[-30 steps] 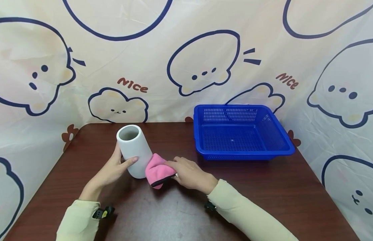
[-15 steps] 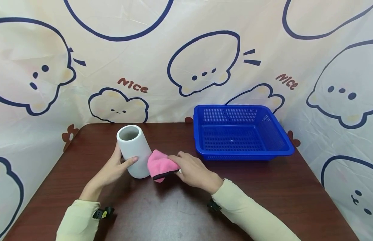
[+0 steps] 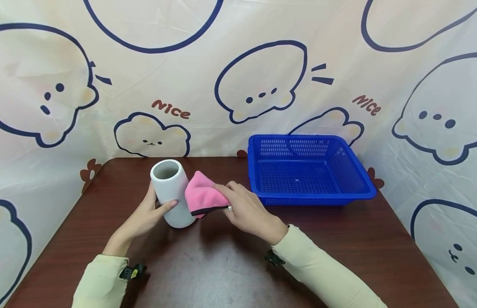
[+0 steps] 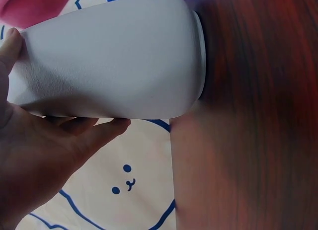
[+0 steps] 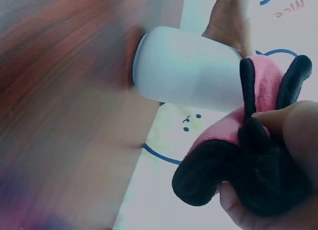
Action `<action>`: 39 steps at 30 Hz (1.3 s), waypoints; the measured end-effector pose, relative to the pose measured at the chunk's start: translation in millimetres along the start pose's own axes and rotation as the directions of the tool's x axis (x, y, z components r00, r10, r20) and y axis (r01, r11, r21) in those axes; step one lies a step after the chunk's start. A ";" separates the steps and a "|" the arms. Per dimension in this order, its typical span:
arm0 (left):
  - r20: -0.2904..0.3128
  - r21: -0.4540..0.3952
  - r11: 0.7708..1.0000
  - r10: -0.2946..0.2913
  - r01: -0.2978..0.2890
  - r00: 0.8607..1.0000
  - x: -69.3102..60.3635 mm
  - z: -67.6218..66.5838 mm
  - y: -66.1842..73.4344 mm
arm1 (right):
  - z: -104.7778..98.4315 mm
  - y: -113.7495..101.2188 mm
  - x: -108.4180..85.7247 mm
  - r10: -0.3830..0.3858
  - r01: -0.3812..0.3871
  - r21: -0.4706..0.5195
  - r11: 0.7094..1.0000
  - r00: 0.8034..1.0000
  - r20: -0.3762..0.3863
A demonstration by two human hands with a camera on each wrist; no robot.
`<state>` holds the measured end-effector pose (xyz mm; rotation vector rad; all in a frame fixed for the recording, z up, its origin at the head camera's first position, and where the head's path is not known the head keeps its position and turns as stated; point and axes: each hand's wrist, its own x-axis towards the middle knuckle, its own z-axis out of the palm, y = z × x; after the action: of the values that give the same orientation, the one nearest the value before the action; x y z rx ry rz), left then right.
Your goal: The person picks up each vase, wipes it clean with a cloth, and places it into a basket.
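Note:
A white vase (image 3: 176, 208) with a round open mouth stands on the brown table, its base down. My left hand (image 3: 144, 214) grips it from the left, thumb across the front; the left wrist view shows the fingers behind the vase (image 4: 114, 61). My right hand (image 3: 247, 211) pinches a folded pink cloth (image 3: 204, 194) with dark edging, held against or very near the vase's right side. In the right wrist view the cloth's black underside (image 5: 208, 165) faces the camera, with thumb and fingers closed on it.
A blue plastic basket (image 3: 311, 196) with perforated walls stands at the back right of the table (image 3: 230, 273). A pale sheet (image 3: 207, 85) with cartoon drawings hangs behind the table and along both sides.
The pink cloth and my right hand have moved up along the vase's right side, from near its base to about mid-height or higher. My left hand and the vase have stayed nearly still.

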<state>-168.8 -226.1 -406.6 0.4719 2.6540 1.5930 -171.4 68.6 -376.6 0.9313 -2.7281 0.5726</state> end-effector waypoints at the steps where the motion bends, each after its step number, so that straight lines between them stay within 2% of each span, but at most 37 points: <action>1: -0.001 0.003 1.000 -0.001 0.001 1.000 0.0 0.1 -0.3 | -1.1 -0.7 0.7 -0.002 0.002 0.000 1.000 1.000 -0.013; 14: -0.005 0.007 1.000 -0.009 0.009 1.000 -0.4 1.3 -0.5 | -13.3 -10.0 10.2 -0.008 0.014 0.044 0.999 0.991 -0.132; 18: 0.004 -0.004 1.000 -0.012 0.012 1.000 -0.6 1.2 0.2 | -12.7 -12.9 13.8 -0.016 0.023 0.044 0.999 0.990 -0.140; 29: -0.005 0.025 1.000 0.004 -0.004 1.000 -1.8 -0.1 -0.3 | -8.6 -21.3 23.5 0.000 0.003 0.037 0.999 0.997 -0.075; 39: -0.007 0.017 0.999 0.038 -0.038 0.999 -1.8 0.4 -0.8 | -4.5 -25.3 27.0 0.028 -0.028 0.040 0.999 1.000 0.005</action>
<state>-167.2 -226.6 -407.8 0.5217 2.6816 1.5864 -176.6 37.5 -356.7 0.9060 -2.7478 0.6338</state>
